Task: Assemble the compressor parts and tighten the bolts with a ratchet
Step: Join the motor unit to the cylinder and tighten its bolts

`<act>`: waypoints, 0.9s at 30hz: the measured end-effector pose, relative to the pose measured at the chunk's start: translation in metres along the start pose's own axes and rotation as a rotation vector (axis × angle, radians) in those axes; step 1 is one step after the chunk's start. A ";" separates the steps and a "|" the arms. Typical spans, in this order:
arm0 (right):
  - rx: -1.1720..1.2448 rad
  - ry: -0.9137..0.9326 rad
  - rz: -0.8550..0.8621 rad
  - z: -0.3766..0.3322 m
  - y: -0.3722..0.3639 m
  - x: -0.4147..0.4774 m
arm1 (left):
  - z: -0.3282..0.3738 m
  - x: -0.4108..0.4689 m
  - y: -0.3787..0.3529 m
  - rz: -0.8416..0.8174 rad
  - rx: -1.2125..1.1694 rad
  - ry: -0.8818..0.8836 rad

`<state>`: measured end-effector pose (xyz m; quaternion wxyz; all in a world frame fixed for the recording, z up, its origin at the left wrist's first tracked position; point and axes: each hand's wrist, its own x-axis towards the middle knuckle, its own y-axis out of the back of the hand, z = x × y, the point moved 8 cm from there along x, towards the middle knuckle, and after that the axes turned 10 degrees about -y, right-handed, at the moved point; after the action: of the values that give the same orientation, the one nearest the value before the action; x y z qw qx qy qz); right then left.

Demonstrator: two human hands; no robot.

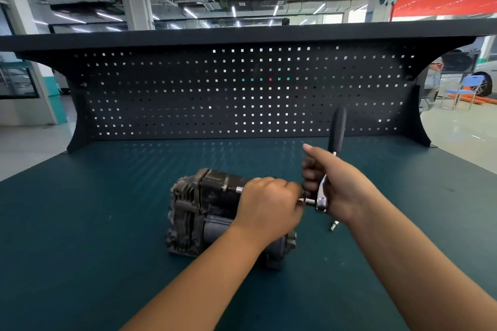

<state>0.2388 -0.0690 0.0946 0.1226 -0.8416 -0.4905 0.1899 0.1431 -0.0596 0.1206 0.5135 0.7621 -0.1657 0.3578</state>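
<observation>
A dark grey compressor (199,209) lies on its side in the middle of the green bench top. My left hand (266,209) rests closed over its right end and wraps the ratchet's extension bar there. My right hand (333,183) grips the ratchet (336,137) near its chrome head (322,201). The black handle points up and away from me. The extension bar (306,201) runs leftward from the head into my left fist. A bolt head (238,190) shows on the compressor's upper side. Whatever the socket sits on is hidden under my left hand.
A small loose metal bit (333,226) lies on the mat just right of the compressor, under my right wrist. A black pegboard back panel (242,94) with a shelf above closes off the far edge of the bench (107,223).
</observation>
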 end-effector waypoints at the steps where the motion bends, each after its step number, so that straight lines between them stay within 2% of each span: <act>1: 0.016 -0.017 -0.031 0.002 0.002 0.001 | 0.000 0.000 -0.001 -0.001 0.007 0.001; 2: -0.042 0.056 -0.023 0.001 0.007 0.001 | -0.001 0.000 -0.001 -0.010 0.015 0.006; 3: -0.186 0.229 0.025 -0.004 0.012 -0.005 | -0.002 0.001 -0.001 -0.024 0.021 0.019; 5: -0.528 0.739 0.127 -0.012 0.010 -0.036 | -0.004 0.003 0.002 -0.031 0.021 0.043; 7: -0.865 1.201 0.124 -0.004 0.000 -0.066 | -0.005 0.004 0.005 -0.013 -0.001 0.039; 9: -1.174 1.501 0.098 0.006 -0.009 -0.078 | -0.005 0.004 0.007 -0.024 -0.015 0.032; 10: -1.268 1.563 0.104 0.011 -0.010 -0.076 | -0.005 0.004 0.007 -0.033 -0.011 0.034; 12: -1.206 1.476 0.130 0.010 -0.008 -0.069 | -0.004 0.004 0.005 -0.068 -0.016 0.028; 15: -0.773 0.958 0.258 0.005 0.006 -0.047 | -0.004 0.005 0.002 -0.097 0.003 0.036; 16: -0.733 0.843 0.347 0.003 0.010 -0.041 | -0.005 0.006 0.003 -0.093 0.016 0.041; 17: -0.758 0.747 0.403 0.000 0.010 -0.035 | -0.007 0.006 0.004 -0.081 0.030 0.043; 19: -0.866 0.520 0.395 -0.007 0.008 -0.023 | -0.008 0.007 0.004 -0.054 0.053 0.028; 22: -0.946 0.163 0.236 -0.001 0.013 -0.009 | -0.007 0.003 0.003 -0.042 0.046 0.004; 24: -0.897 0.064 0.134 0.006 0.014 -0.008 | -0.005 0.002 0.003 -0.020 0.036 -0.019; 25: -0.893 0.085 0.149 0.006 0.015 -0.009 | -0.004 0.002 0.003 -0.029 0.033 -0.023; 27: -0.918 0.290 0.292 0.000 0.021 -0.015 | -0.005 0.003 0.000 -0.060 0.048 -0.011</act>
<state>0.2485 -0.0924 0.0891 -0.2211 -0.8864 -0.3784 -0.1492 0.1434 -0.0545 0.1240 0.5048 0.7809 -0.1370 0.3416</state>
